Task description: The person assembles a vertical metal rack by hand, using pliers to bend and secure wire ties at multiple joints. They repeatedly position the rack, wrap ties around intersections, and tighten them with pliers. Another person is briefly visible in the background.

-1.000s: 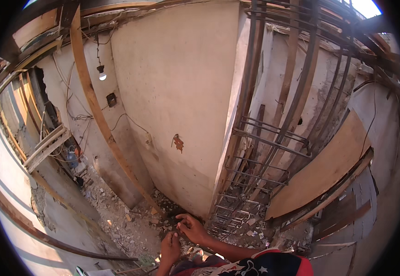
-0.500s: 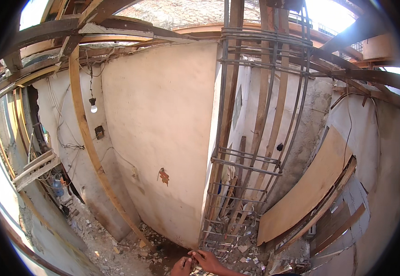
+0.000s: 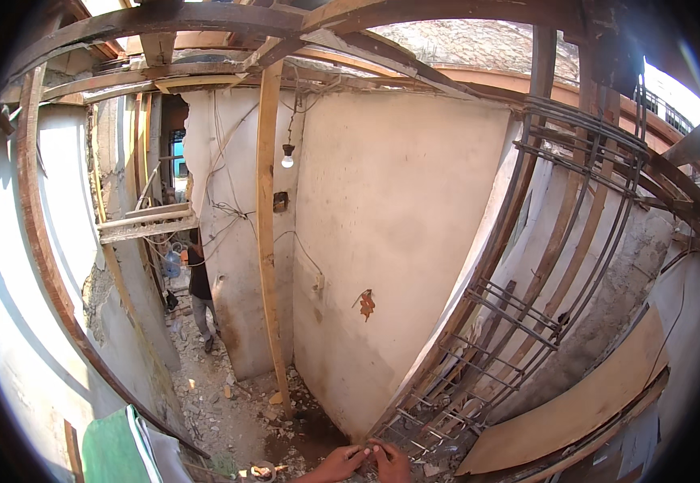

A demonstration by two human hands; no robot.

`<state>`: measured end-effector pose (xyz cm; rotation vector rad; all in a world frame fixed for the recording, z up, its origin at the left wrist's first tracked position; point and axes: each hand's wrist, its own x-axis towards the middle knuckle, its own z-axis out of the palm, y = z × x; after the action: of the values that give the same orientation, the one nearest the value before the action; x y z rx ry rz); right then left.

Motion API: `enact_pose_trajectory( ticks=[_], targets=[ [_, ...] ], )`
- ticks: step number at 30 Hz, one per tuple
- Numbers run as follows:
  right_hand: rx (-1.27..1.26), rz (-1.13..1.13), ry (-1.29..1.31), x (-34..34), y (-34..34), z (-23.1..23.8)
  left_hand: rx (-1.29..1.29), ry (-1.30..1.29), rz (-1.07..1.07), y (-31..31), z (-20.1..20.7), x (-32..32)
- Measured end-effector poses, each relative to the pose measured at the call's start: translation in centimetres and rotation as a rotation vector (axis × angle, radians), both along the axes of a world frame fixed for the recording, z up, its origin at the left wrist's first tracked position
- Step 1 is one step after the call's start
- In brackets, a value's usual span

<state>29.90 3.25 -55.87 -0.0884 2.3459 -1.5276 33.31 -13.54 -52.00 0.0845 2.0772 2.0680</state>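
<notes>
At the lower edge my left hand (image 3: 340, 464) and my right hand (image 3: 391, 462) meet, with their fingertips close together. Both are closed in a pinch. Whatever may lie between the fingers is too small to make out. Beyond them stands a pale plastered wall (image 3: 398, 225) with a reddish-brown patch (image 3: 367, 304) on it. A cage of steel reinforcing bars (image 3: 519, 310) leans up to the right, just past my right hand.
Wooden roof beams (image 3: 165, 18) cross overhead, and a timber post (image 3: 267, 225) stands ahead. A person (image 3: 200, 282) is partly visible in the left opening. Rubble (image 3: 221, 402) covers the floor. A plywood sheet (image 3: 583, 402) leans at right; a green sheet (image 3: 113, 451) is lower left.
My view has turned left, so the wall and steel cage sit further right. The person and the green sheet have come into sight. My hands stay close together, still pinched.
</notes>
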Motion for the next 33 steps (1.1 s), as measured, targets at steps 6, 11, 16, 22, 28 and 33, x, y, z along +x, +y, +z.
enact_pose_trajectory(
  ticks=[6,11,16,22,28,33],
  targets=[
    [-0.331,-0.119,0.113,1.4,0.6,1.6,-0.048,-0.007,0.004,0.6,0.1,0.6],
    [-0.498,-0.275,-0.040,2.4,1.9,-0.2,0.053,0.213,-0.080,1.7,-4.8,0.2],
    [-0.744,-0.265,-0.162,3.9,1.4,1.3,0.116,0.093,-0.133,1.6,-2.2,1.5],
    [-0.625,-0.250,0.012,4.3,1.6,1.3,0.141,-0.050,-0.241,1.5,-1.3,1.7],
    [-0.671,-0.401,0.056,4.1,1.9,2.8,0.010,-0.102,-0.315,1.9,-1.9,1.9],
    [-0.976,-0.456,-0.172,3.6,2.0,5.3,-0.208,0.415,-0.259,3.3,-3.6,1.4]
  ],
)
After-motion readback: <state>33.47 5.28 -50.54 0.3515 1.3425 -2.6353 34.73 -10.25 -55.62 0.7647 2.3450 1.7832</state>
